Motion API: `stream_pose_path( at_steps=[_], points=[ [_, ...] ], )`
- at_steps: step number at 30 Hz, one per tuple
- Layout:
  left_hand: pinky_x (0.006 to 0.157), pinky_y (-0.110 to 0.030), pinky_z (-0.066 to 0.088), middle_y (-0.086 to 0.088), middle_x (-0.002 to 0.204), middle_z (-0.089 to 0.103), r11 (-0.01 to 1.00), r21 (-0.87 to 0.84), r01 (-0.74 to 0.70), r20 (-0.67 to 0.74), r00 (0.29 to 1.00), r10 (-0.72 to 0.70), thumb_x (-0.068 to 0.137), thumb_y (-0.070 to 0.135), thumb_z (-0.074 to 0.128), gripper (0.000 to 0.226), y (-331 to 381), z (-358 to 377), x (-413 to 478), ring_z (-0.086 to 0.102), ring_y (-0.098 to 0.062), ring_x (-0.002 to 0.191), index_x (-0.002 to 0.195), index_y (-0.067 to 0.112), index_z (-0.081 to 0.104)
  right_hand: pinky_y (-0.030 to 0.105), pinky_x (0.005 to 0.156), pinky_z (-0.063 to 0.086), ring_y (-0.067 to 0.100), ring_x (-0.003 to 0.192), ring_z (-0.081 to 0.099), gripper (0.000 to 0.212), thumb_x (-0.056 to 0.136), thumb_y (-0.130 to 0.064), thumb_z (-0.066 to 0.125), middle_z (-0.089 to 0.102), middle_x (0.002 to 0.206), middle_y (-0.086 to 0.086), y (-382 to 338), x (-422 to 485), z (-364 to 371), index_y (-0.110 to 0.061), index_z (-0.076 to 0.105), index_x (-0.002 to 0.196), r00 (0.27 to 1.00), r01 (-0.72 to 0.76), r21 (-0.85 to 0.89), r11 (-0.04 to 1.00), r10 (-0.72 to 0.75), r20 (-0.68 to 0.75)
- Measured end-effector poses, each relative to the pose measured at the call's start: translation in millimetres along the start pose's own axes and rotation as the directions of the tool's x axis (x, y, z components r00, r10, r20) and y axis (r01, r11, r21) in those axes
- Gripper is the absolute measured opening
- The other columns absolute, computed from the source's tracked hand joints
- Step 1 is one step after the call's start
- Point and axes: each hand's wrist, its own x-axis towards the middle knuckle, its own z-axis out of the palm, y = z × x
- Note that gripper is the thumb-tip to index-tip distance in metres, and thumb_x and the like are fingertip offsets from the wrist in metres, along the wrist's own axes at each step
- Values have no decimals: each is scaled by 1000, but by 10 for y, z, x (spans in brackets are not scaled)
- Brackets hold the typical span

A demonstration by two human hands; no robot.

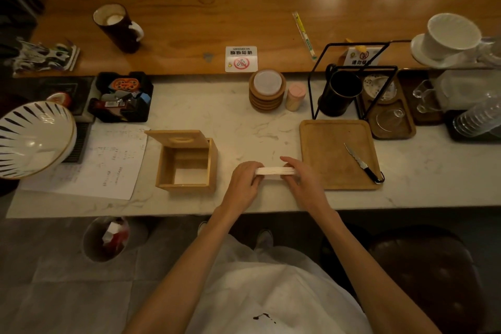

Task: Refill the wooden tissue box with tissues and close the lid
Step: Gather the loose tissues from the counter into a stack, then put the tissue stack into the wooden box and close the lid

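A wooden tissue box [187, 187] stands on the marble counter left of centre, its hinged lid [177, 139] tipped back and open. The inside looks empty, with a pale bottom showing. To its right, a flat white stack of tissues [275, 171] is held just above the counter between both hands. My left hand [244, 184] grips the stack's left end and my right hand [301, 180] grips its right end. The stack is about a hand's width from the box.
A wooden tray [325, 154] with a knife [362, 163] lies right of my hands. Papers [108, 163] and a striped bowl [29, 138] sit to the left. Stacked coasters [267, 95], a black wire rack [352, 81] and cups stand behind.
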Motion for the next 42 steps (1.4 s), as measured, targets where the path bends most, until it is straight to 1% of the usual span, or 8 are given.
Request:
stream_pose_path(
  at_steps=[5,10,16,19,21,25,28,42],
  points=[
    [81,-18,47,4,105,59,991,-128,46,58,998,-39,98,18,55,21,247,-372,-36,58,-10,94,119,17,52,29,105,38,12,128,44,50,91,-30,63,50,139,-2,-310,71,-248,-26,49,139,984,180,-173,968,-178,24],
    [82,-29,51,1,105,63,997,-82,-14,97,995,22,98,24,56,23,255,-840,-225,59,-11,93,121,19,54,27,86,45,18,102,62,29,94,-23,58,69,113,0,-884,212,-207,-19,64,123,903,412,-268,871,-351,247],
    [100,-27,47,1,122,59,987,-131,93,-423,895,-141,99,11,52,27,-225,-1529,-664,55,-9,114,125,13,55,33,81,51,13,92,62,18,96,-19,56,64,101,-7,-1541,409,-194,-25,59,112,978,41,68,997,-54,201],
    [109,-36,38,5,142,46,852,-341,398,-128,878,-461,100,25,52,46,-574,-1757,-734,45,-13,131,144,19,41,32,83,51,14,96,60,23,98,-22,52,62,111,-2,-1963,438,128,-26,53,121,930,110,4,994,-104,353],
    [109,-40,41,2,142,49,840,-334,428,59,899,-434,101,28,49,44,-655,-1828,-715,48,-16,129,144,26,39,30,87,49,19,105,60,29,99,-21,50,62,121,1,-2192,486,465,-23,52,127,918,180,-148,972,-112,381],
    [105,-35,42,-14,144,50,869,-236,436,94,900,-426,99,1,42,58,-674,-1882,-681,50,-30,130,152,20,28,35,93,50,25,112,61,44,92,-11,59,59,131,6,-2304,568,969,-20,47,133,908,284,-442,851,-91,409],
    [115,-37,28,-8,155,34,875,-203,439,140,898,-418,101,10,42,63,-684,-1886,-712,36,-25,141,156,22,14,36,92,50,26,111,61,44,91,-8,59,59,128,9,-2278,664,1091,-15,46,132,882,282,-523,804,-3,471],
    [95,-20,31,-11,144,48,889,-150,432,111,901,-419,100,7,46,67,-756,-1847,-731,50,-24,129,156,24,13,34,91,53,23,96,64,26,94,-13,55,66,109,7,-2186,909,1514,-14,64,118,763,138,-598,789,301,573]
  ],
)
